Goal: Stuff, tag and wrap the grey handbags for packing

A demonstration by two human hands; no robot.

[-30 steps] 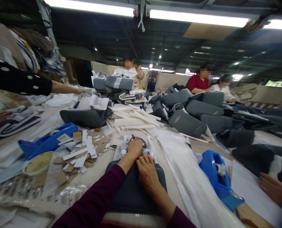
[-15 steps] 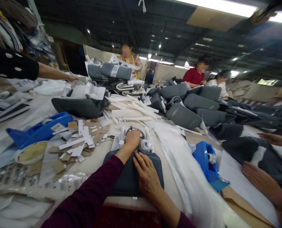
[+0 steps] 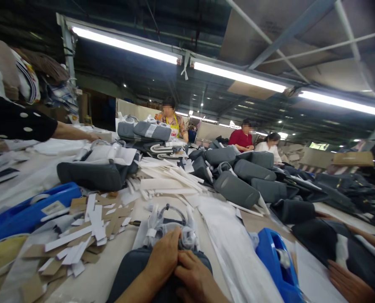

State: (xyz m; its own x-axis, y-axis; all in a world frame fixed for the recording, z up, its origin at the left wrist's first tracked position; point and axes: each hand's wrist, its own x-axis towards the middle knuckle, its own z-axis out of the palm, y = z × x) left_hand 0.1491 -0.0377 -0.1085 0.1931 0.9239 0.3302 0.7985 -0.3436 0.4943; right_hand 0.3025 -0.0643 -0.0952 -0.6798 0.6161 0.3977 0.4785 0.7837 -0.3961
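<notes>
A dark grey handbag [image 3: 130,269] lies in front of me, its near part cut off by the bottom of the view. Its handle [image 3: 176,209] stands up at the far end, with clear plastic wrap [image 3: 189,239] bunched around its base. My left hand [image 3: 164,256] is closed over the bag's far edge, close to the wrap. My right hand [image 3: 194,269] touches it from the right, fingers curled against the bag. What the fingertips pinch is hidden between the hands.
Paper and cardboard strips [image 3: 92,227] lie left, near a blue tape dispenser [image 3: 57,198]. Another blue tape dispenser [image 3: 274,261] stands right, past white sheeting [image 3: 225,235]. Grey bags [image 3: 234,189] are piled behind. A co-worker's hand [image 3: 348,280] holds a dark bag at right; a polka-dot sleeve [image 3: 20,118] reaches in from the left.
My left hand has come back from the handle to the bag's far edge. My right hand, flat on the bag before, has curled up against it. The view has tilted upward.
</notes>
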